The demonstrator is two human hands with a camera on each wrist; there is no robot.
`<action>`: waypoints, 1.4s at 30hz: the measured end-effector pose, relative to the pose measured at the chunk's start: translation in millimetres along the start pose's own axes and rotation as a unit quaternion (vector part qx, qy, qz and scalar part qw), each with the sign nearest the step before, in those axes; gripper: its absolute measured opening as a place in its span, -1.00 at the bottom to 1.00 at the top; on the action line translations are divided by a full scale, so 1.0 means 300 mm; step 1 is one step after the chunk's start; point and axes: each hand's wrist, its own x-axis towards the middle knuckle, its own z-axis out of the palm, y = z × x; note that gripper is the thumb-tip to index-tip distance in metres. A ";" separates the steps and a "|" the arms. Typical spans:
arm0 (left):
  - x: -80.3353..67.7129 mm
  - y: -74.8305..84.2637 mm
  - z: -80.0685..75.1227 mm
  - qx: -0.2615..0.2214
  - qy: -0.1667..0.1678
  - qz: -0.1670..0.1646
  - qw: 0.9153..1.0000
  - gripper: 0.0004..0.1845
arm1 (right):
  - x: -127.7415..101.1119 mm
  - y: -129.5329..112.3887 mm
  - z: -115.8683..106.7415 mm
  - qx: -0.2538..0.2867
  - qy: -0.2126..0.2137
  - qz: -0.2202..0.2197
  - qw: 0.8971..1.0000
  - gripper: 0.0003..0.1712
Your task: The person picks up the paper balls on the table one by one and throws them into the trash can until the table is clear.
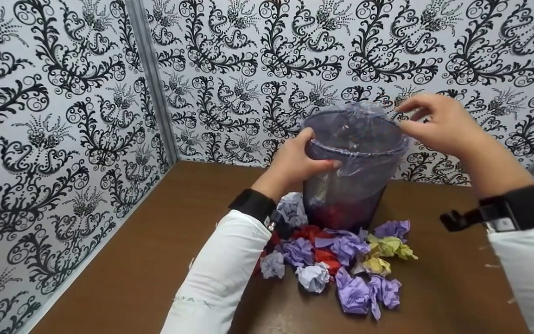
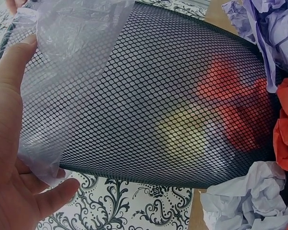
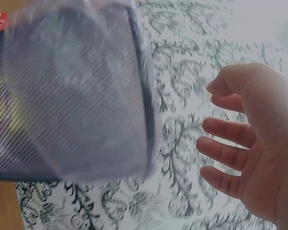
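A black wire-mesh wastebasket (image 1: pixel 314 197) stands upright on the table, a clear plastic bag (image 1: pixel 364 164) lining it and folded down over its rim. My left hand (image 1: pixel 290 160) holds the basket's upper left side, thumb across the front and fingers round the side; in the left wrist view the thumb (image 2: pixel 14 60) presses on the bag. Through the mesh show red paper (image 2: pixel 245 115) and yellow paper (image 2: pixel 182 134) inside. Just off the right of the rim hovers my right hand (image 1: pixel 443 125), fingers loosely bent; the right wrist view shows nothing held.
Several crumpled paper balls lie before the basket: purple (image 1: pixel 352 292), white (image 1: pixel 313 277), red (image 1: pixel 326 260) and yellow (image 1: pixel 390 247). Another white ball (image 1: pixel 292 208) sits by its left side. Patterned wall panels (image 1: pixel 230 83) rise behind and left of the brown table (image 1: pixel 155 260).
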 end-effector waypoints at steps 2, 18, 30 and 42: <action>0.001 -0.002 0.001 0.004 0.000 0.002 1.000 -0.25 | -0.023 0.049 0.007 0.008 0.007 0.018 1.000 -0.52; 0.004 -0.003 0.000 0.002 -0.003 0.001 1.000 -0.25 | -0.200 0.423 0.359 0.064 -0.033 0.065 0.995 -0.57; 0.001 0.003 -0.004 -0.011 -0.011 -0.003 1.000 -0.25 | -0.290 0.524 0.533 0.077 -0.117 0.098 0.985 -0.39; 0.003 0.003 0.001 -0.003 -0.004 -0.005 1.000 -0.23 | -0.322 0.542 0.571 0.095 -0.107 0.109 0.984 -0.47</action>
